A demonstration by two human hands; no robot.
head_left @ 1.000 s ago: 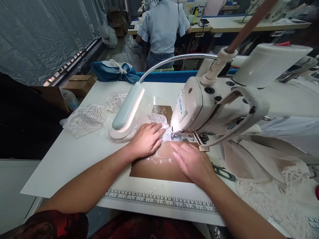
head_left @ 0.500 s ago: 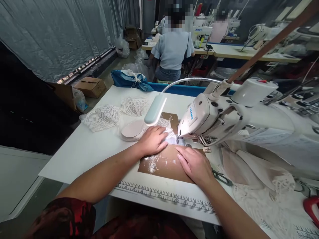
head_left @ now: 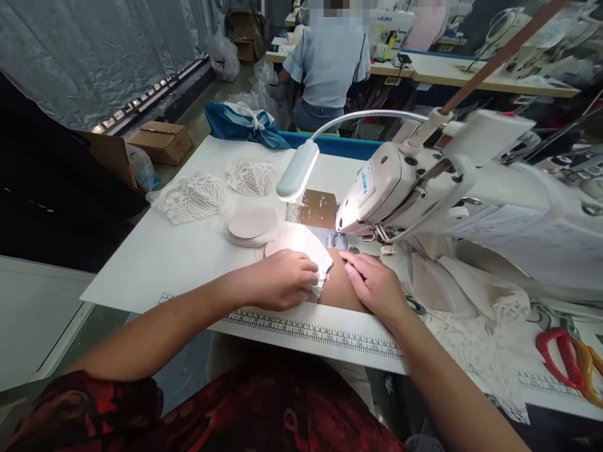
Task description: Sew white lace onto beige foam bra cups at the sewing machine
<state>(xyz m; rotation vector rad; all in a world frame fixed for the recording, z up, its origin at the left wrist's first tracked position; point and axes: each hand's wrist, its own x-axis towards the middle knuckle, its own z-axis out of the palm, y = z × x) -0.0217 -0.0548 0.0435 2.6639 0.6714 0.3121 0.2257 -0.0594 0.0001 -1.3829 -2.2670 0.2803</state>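
Observation:
A white lace bra cup (head_left: pixel 301 242) lies bunched under the lamp's light, left of the sewing machine's needle area (head_left: pixel 336 240). My left hand (head_left: pixel 288 280) has its fingers closed on the near edge of this cup. My right hand (head_left: pixel 374 282) rests on the brown taped plate (head_left: pixel 340 289) in front of the needle. Its index finger is stretched out, its thumb lies close beside it, and no cloth shows between them. To the left are a smooth beige cup (head_left: pixel 253 223) and two lace cups, one farther (head_left: pixel 252 176) and one nearer (head_left: pixel 191 198).
The sewing machine head (head_left: pixel 377 182) overhangs the right side, with a bendable lamp (head_left: pixel 298 171) in front. Beige and lace pieces (head_left: pixel 443 282) lie beneath its arm. Red-handled scissors (head_left: pixel 558 358) are at far right. A printed ruler (head_left: pixel 320 336) runs along the front edge. A co-worker (head_left: pixel 330 69) sits ahead.
My left hand has drawn the lace cup away from the needle, toward me. My right hand stays on the brown plate. The view has tilted downward.

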